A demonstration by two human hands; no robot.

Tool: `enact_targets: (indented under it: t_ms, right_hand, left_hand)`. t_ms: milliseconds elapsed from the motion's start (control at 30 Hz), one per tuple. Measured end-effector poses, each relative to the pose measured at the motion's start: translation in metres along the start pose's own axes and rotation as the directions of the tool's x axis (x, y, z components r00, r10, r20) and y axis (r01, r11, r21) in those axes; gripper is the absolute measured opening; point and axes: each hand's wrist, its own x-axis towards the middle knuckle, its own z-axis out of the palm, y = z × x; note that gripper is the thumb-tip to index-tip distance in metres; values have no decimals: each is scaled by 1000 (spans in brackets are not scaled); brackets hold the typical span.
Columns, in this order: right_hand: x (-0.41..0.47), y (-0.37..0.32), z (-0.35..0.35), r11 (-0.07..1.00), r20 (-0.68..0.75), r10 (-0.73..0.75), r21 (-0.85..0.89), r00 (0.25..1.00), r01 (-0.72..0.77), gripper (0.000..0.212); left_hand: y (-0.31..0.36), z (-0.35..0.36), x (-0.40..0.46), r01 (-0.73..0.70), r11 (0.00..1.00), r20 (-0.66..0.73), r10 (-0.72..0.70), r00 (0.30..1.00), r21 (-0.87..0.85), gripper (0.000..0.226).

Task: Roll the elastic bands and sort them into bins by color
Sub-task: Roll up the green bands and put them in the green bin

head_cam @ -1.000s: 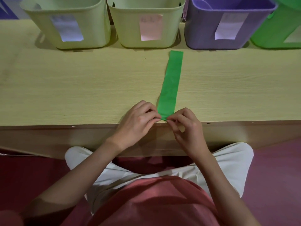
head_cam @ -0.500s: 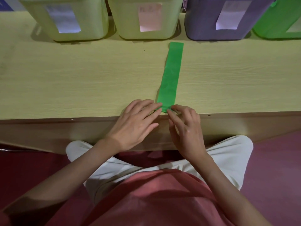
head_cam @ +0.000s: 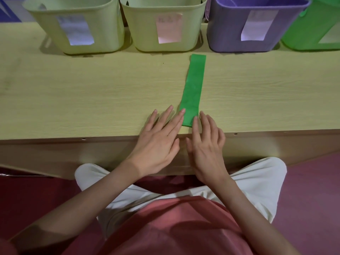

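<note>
We see a pale wood-grain counter (head_cam: 77, 92) stretching across the whole view, its front edge just above the lap of a seated person in a pink top and white trousers. Along the far side of the counter stands a row of four bins: a pale green bin (head_cam: 73, 24) at the left, a second pale green bin (head_cam: 165, 23) beside it, a purple bin (head_cam: 257, 24) next, and a bright green bin (head_cam: 316, 28) partly cut off at the right edge. Each carries a paper label on its front; we cannot read the writing. A green elastic band (head_cam: 194, 85) lies flat on the counter, running from just in front of the bins down to the near edge, where its end looks slightly thickened. Our left hand (head_cam: 158, 142) lies flat with fingers straight, its index fingertip resting on the band's near left corner. Our right hand (head_cam: 207, 144) is likewise flat with straight fingers, touching the band's near right corner.
</note>
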Motion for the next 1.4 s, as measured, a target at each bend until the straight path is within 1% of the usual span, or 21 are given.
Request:
enact_targets:
  t_ms: [67,200,300,467,633,767,833,900,967,1033,1067,1167,1300,1400]
  right_hand:
    - [3,0,-2,999,14,5,-33,1000,-5,56]
    - [7,1,-9,997,67,-4,-73,998,9,67]
    - [10,3,-10,995,80,-8,-103,997,17,70]
    - [12,5,-12,996,72,-43,-75,996,48,68]
    - [9,2,-17,989,71,-140,-32,988,143,64]
    - [10,2,-14,991,91,-131,-13,987,133,62]
    - [12,3,-13,991,87,-131,-10,988,132,61]
    - [14,3,-13,991,97,-130,-9,987,132,62]
    - [15,4,-16,991,125,-135,-1,983,136,65]
    - [15,6,-19,988,163,-157,21,974,156,67]
    - [16,7,-21,986,184,-166,37,969,162,67]
    - [19,11,-24,985,231,-167,82,959,151,68]
    - [26,16,-24,985,275,-166,94,947,145,71]
    - [29,19,-23,983,279,-172,115,945,145,70]
  left_hand:
    - [0,0,3,8,1000,-3,-8,1000,-10,60]
    - [0,-1,9,6,1000,-14,-6,1000,-17,61]
    - [-2,0,13,4,1000,-10,-4,1000,-22,62]
    - [-4,1,19,0,1000,1,0,1000,11,62]
    - [-4,2,20,5,1000,8,-6,1000,31,64]
    - [-5,0,20,4,1000,23,-4,1000,-4,65]
    - [-8,1,21,-4,999,21,5,1000,-41,64]
    - [-12,2,24,-13,993,-16,12,1000,-113,60]
    - [-16,2,26,-10,974,-128,-19,992,-226,53]
    - [-22,4,30,-47,944,-292,-54,955,-326,36]
    - [-24,5,32,-68,926,-333,-65,941,-372,29]
    - [-28,7,39,-97,880,-309,-59,949,-466,19]
    - [-30,10,49,-63,835,-270,-105,957,-547,20]
    - [-30,11,56,-58,824,-276,-121,954,-563,14]
